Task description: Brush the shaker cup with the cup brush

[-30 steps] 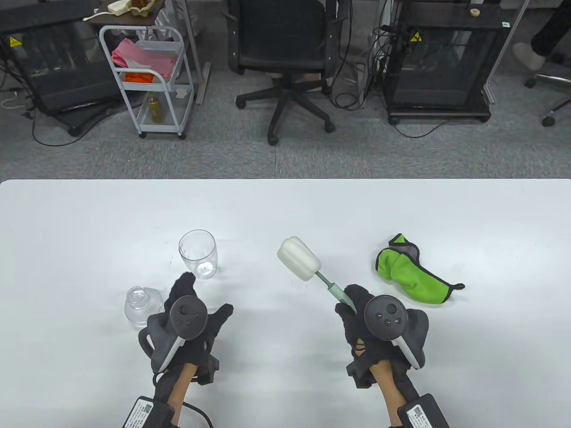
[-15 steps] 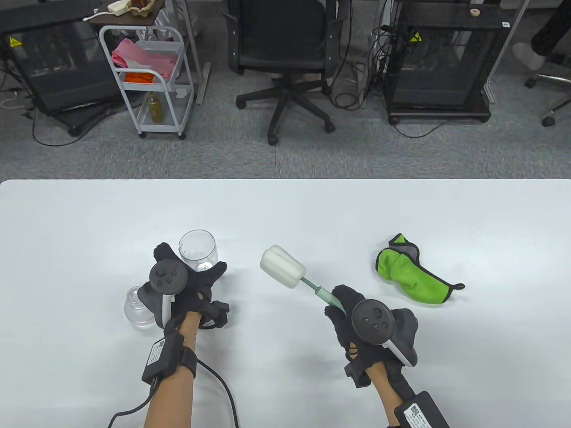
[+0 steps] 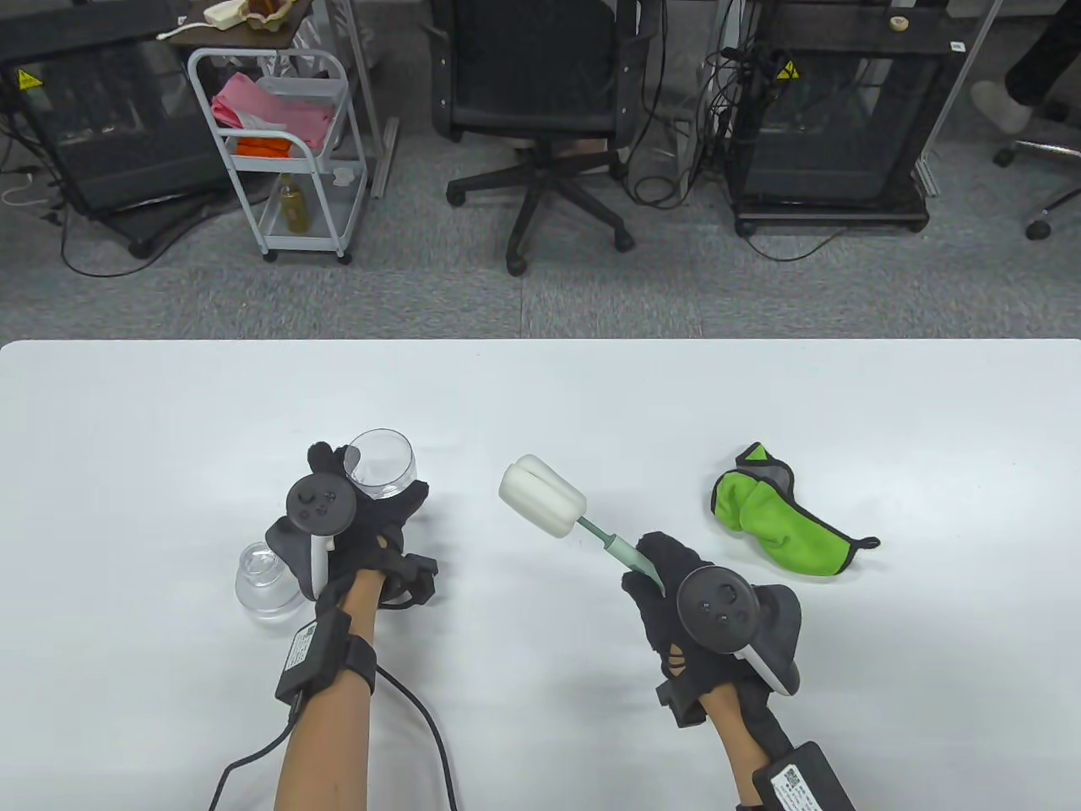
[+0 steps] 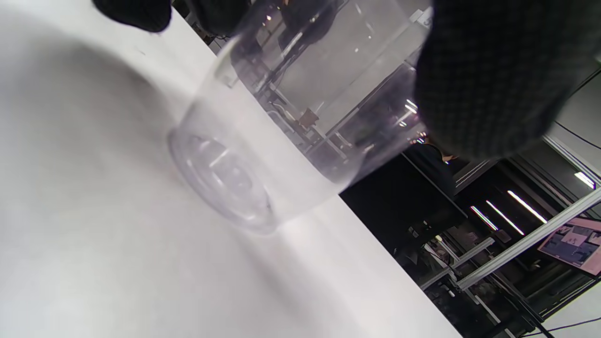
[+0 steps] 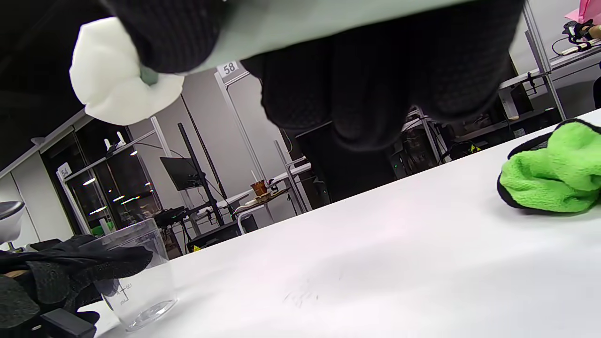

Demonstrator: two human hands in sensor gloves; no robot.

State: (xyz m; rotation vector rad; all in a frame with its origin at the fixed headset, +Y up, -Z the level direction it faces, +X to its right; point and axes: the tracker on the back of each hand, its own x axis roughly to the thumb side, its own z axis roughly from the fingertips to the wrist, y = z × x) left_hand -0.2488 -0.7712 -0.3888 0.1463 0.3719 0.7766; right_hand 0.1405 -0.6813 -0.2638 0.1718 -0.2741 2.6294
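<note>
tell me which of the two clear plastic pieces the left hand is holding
The taller clear plastic shaker cup, open at the top: the left hand wraps its side. The squat clear domed lid sits apart, untouched, to the hand's left.

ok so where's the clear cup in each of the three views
Table view: the clear cup is left of centre, gripped by the left hand.
Left wrist view: the cup fills the middle, tilted in that picture, with a gloved finger on its wall.
Right wrist view: the cup is at lower left, the left hand's fingers around it.
Shared landmark: the white table.
</note>
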